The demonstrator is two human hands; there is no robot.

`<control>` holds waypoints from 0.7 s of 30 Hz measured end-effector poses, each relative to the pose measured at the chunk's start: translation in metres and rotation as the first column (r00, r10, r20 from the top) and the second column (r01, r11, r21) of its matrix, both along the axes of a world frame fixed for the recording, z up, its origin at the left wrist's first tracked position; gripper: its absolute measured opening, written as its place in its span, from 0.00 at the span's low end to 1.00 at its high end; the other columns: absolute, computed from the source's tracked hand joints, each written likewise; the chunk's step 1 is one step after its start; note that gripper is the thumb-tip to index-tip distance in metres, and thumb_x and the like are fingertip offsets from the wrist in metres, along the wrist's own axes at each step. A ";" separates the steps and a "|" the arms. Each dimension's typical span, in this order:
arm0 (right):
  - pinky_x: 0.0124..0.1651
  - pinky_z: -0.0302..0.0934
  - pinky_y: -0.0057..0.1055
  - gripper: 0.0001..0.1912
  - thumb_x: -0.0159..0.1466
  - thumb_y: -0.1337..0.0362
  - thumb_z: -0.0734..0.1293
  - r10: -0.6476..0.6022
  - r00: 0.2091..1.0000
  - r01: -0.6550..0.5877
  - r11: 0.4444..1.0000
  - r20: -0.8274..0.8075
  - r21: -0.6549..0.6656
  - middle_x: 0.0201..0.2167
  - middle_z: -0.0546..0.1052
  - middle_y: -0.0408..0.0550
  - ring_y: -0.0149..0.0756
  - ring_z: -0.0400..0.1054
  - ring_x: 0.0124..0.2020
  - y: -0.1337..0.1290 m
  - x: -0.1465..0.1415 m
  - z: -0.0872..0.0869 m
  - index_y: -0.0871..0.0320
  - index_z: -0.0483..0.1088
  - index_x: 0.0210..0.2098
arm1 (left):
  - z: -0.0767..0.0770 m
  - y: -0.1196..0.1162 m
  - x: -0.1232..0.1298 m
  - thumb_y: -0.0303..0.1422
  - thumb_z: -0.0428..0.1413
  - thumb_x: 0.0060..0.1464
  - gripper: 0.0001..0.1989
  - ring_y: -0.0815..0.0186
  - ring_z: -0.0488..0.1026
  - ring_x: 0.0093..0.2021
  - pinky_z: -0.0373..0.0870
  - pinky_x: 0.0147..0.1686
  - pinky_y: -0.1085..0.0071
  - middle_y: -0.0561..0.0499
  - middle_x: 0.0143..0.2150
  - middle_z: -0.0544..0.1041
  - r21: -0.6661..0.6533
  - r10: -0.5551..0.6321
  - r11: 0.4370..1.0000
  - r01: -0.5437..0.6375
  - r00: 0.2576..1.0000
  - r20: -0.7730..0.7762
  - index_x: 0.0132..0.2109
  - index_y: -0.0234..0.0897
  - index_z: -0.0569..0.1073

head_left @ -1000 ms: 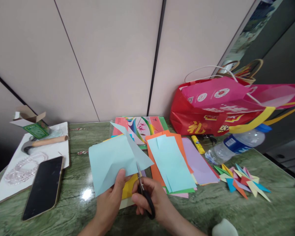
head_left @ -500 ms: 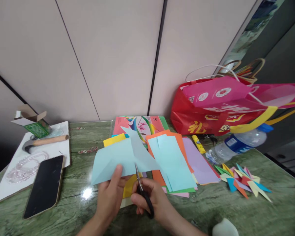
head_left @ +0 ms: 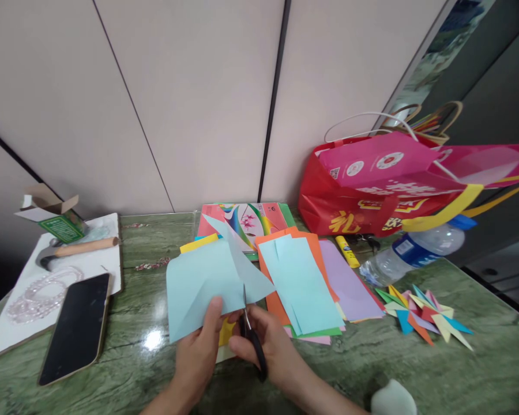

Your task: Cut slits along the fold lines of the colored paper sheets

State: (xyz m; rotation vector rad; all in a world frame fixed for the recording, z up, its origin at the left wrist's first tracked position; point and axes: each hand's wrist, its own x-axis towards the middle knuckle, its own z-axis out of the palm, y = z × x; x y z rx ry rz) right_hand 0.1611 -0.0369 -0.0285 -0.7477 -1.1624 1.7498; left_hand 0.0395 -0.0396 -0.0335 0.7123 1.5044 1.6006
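A light blue sheet of paper (head_left: pixel 201 279) is held by its near edge in my left hand (head_left: pixel 201 346), the thumb on top and the fingers underneath. My right hand (head_left: pixel 268 343) is closed round the black handles of a pair of scissors (head_left: pixel 255 340). The blades sit at the sheet's near edge, beside a partly cut flap (head_left: pixel 246 262) that stands up and leans right. Just right of the flap lies a stack of cut light blue paper (head_left: pixel 305 282) on orange paper (head_left: pixel 318 248). Yellow paper (head_left: pixel 227 333) shows beneath my hands.
Behind the paper lies a colourful paper packet (head_left: pixel 251 222). A phone (head_left: pixel 75 328), hammer (head_left: pixel 86 246) and green box (head_left: pixel 63 225) are left. Right are a glue stick (head_left: pixel 346 251), water bottle (head_left: pixel 415 251), red bag (head_left: pixel 350 199) and folded paper stars (head_left: pixel 428 314).
The blue sheet has turned slightly, its left corner dropping nearer to me. The scissor blades have shifted a little to the right and look more upright. The view has moved slightly.
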 end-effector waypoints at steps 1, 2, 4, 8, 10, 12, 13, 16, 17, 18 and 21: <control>0.26 0.47 0.25 0.18 0.51 0.58 0.72 0.004 1.000 -0.004 1.000 0.006 -0.009 0.24 0.62 0.39 0.26 0.51 0.24 0.000 0.001 0.001 0.62 0.65 0.33 | -0.001 0.000 -0.001 0.42 0.61 0.41 0.18 0.54 0.76 0.38 0.70 0.45 0.59 0.45 0.34 0.81 -0.016 -0.019 1.000 0.019 1.000 -0.015 0.36 0.33 0.78; 0.26 0.47 0.25 0.18 0.50 0.58 0.72 0.006 1.000 -0.006 1.000 0.014 -0.020 0.23 0.62 0.39 0.26 0.51 0.24 0.000 0.001 0.001 0.62 0.65 0.33 | -0.002 -0.001 -0.001 0.43 0.60 0.41 0.18 0.54 0.76 0.39 0.70 0.46 0.60 0.45 0.35 0.81 -0.026 -0.036 0.999 0.035 0.999 -0.026 0.37 0.33 0.77; 0.26 0.48 0.25 0.19 0.50 0.57 0.72 0.007 0.999 -0.006 0.999 0.033 -0.040 0.23 0.61 0.38 0.26 0.52 0.24 0.001 0.002 0.001 0.62 0.65 0.33 | -0.003 -0.001 -0.002 0.44 0.60 0.42 0.20 0.54 0.76 0.40 0.69 0.46 0.60 0.44 0.36 0.81 -0.028 -0.050 0.998 0.048 0.997 -0.051 0.38 0.33 0.77; 0.26 0.47 0.25 0.19 0.50 0.58 0.72 0.004 0.999 -0.002 0.999 0.053 -0.046 0.22 0.61 0.38 0.26 0.52 0.23 0.000 0.002 -0.001 0.62 0.64 0.33 | -0.004 -0.001 -0.003 0.45 0.59 0.42 0.21 0.54 0.76 0.40 0.68 0.47 0.60 0.44 0.38 0.80 -0.028 -0.026 0.999 0.023 0.993 -0.115 0.39 0.34 0.76; 0.26 0.47 0.25 0.18 0.50 0.58 0.72 0.000 0.998 0.002 0.999 0.057 -0.045 0.21 0.61 0.37 0.26 0.52 0.23 0.001 0.002 -0.002 0.61 0.64 0.32 | -0.003 -0.001 -0.003 0.44 0.59 0.42 0.20 0.55 0.75 0.41 0.68 0.47 0.61 0.45 0.38 0.80 -0.054 -0.017 0.999 0.009 0.991 -0.136 0.39 0.34 0.76; 0.25 0.47 0.25 0.17 0.50 0.58 0.72 -0.001 0.998 0.003 0.999 0.062 -0.040 0.21 0.61 0.37 0.26 0.51 0.23 0.001 0.001 -0.003 0.61 0.64 0.32 | -0.001 -0.001 -0.003 0.44 0.59 0.43 0.18 0.55 0.75 0.41 0.69 0.46 0.61 0.45 0.39 0.80 -0.077 -0.017 0.997 0.006 0.990 -0.142 0.38 0.35 0.76; 0.25 0.47 0.25 0.17 0.50 0.58 0.72 0.000 0.998 0.003 0.999 0.066 -0.041 0.21 0.61 0.37 0.26 0.51 0.23 0.001 0.001 -0.003 0.61 0.64 0.32 | 0.001 -0.001 -0.004 0.44 0.59 0.44 0.18 0.55 0.75 0.40 0.69 0.45 0.61 0.46 0.38 0.80 -0.087 -0.019 0.996 0.007 0.989 -0.145 0.38 0.36 0.76; 0.25 0.47 0.25 0.17 0.50 0.58 0.72 -0.001 0.997 0.004 0.999 0.077 -0.050 0.20 0.60 0.36 0.25 0.51 0.22 0.001 0.002 -0.003 0.61 0.64 0.31 | 0.005 -0.001 -0.004 0.43 0.58 0.44 0.16 0.56 0.75 0.40 0.69 0.45 0.62 0.46 0.37 0.80 -0.112 -0.039 0.993 0.021 0.987 -0.157 0.35 0.36 0.76; 0.25 0.48 0.25 0.17 0.50 0.59 0.72 -0.001 0.997 0.005 0.999 0.078 -0.051 0.20 0.60 0.36 0.25 0.51 0.21 0.000 0.002 -0.002 0.61 0.64 0.31 | 0.005 -0.001 -0.004 0.43 0.58 0.44 0.15 0.56 0.75 0.40 0.69 0.45 0.62 0.46 0.38 0.80 -0.118 -0.040 0.993 0.021 0.986 -0.162 0.35 0.36 0.76; 0.25 0.48 0.25 0.16 0.50 0.59 0.72 -0.001 0.997 0.005 0.999 0.075 -0.050 0.20 0.60 0.36 0.25 0.51 0.21 0.000 0.002 -0.002 0.61 0.64 0.31 | 0.006 -0.002 -0.004 0.43 0.58 0.44 0.16 0.55 0.75 0.40 0.69 0.45 0.62 0.46 0.38 0.80 -0.122 -0.038 0.992 0.018 0.985 -0.166 0.35 0.36 0.76; 0.25 0.51 0.25 0.15 0.50 0.60 0.71 -0.007 0.998 0.011 0.999 0.068 -0.051 0.20 0.61 0.36 0.25 0.54 0.21 0.000 0.002 -0.003 0.60 0.64 0.31 | 0.004 -0.002 -0.003 0.44 0.58 0.44 0.18 0.55 0.75 0.41 0.69 0.45 0.62 0.45 0.39 0.80 -0.097 -0.042 0.995 0.026 0.986 -0.161 0.38 0.35 0.75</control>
